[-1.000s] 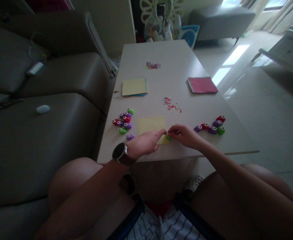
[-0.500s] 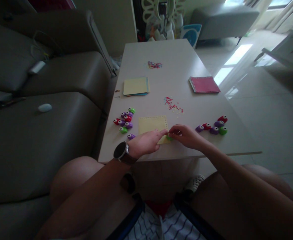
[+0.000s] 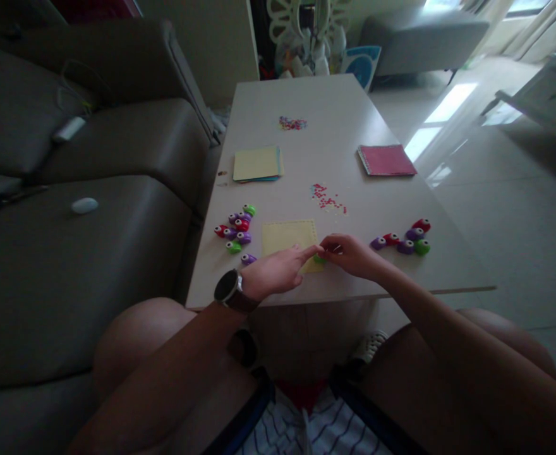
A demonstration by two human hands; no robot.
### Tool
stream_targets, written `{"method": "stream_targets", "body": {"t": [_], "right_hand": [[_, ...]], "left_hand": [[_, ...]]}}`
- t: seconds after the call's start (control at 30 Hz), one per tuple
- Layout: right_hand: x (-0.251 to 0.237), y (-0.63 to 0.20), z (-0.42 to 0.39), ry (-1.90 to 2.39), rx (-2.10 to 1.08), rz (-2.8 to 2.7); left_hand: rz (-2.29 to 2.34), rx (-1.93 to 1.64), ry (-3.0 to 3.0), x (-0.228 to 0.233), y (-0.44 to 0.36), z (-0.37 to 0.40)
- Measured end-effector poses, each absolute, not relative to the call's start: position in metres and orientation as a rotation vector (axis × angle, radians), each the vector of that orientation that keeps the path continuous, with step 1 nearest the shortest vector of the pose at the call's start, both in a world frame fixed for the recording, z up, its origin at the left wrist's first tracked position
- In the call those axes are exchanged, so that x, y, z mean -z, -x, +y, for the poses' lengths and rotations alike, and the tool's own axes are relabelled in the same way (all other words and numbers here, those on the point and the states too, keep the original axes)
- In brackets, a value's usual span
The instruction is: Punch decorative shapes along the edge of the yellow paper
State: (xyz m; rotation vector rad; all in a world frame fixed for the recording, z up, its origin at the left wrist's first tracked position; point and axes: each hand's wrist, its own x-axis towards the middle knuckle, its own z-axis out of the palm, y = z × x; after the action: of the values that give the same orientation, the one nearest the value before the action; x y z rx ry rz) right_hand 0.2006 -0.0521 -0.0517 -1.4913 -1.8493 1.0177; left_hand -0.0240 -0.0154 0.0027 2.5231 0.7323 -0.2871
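Note:
A pale yellow card (image 3: 289, 235) with tiny holes along its edges lies on the table before me. My left hand (image 3: 280, 268), wearing a watch (image 3: 228, 287), reaches over its lower part, index finger stretched out to the card's right edge and the other fingers curled. There the fingertip meets my right hand (image 3: 349, 254), whose thumb and index finger are pinched together. Whatever lies between them is too small or hidden to make out. Just below the fingertips a small green craft punch (image 3: 320, 259) shows in part at the card's edge.
Several red, purple and green punches stand in a left group (image 3: 241, 237) and a right group (image 3: 405, 245). Red and white confetti (image 3: 328, 199) is scattered beyond the card. Farther off are more confetti (image 3: 292, 123), a card stack (image 3: 258, 164) and a pink pad (image 3: 386, 160).
Both hands stay at the card's right edge, with the fingertips shifting only very slightly. The whole view has moved a little; the other things lie as before.

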Motion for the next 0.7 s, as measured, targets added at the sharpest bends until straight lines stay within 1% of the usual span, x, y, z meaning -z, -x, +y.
{"method": "stream_targets", "body": {"t": [0.2, 0.37, 0.7], "right_hand": [[0.051, -0.201, -0.052, 1.478, -1.029, -1.838], [0.053, -0.202, -0.046, 1.498, -1.118, -1.761], [0.054, -0.197, -0.03, 1.75, -1.15, -1.773]], "left_hand": [[0.73, 0.292, -2.539, -0.005, 0.023, -0.016], [0.764, 0.318, -2.503, -0.009, 0.021, -0.016], [0.744, 0.257, -2.502, -0.003, 0.019, -0.007]]}}
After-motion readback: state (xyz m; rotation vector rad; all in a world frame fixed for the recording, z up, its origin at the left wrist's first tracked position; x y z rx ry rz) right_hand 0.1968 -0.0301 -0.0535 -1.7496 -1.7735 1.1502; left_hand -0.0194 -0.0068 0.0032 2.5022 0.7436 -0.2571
